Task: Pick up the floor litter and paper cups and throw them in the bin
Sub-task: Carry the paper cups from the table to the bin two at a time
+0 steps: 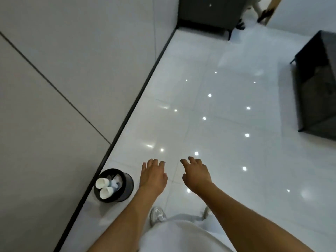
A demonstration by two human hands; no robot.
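A small round black bin stands on the glossy white floor against the wall's dark skirting, at the lower left. Two white paper cups lie in its mouth on top of crumpled paper litter. My left hand hangs just right of the bin, palm down, fingers relaxed, holding nothing. My right hand is stretched out beside it over the floor, fingers loosely spread and empty.
A grey panelled wall runs along the left. A dark glass-sided table stands at the right and a dark cabinet at the far end. Another person's feet show at the top. My shoes are below.
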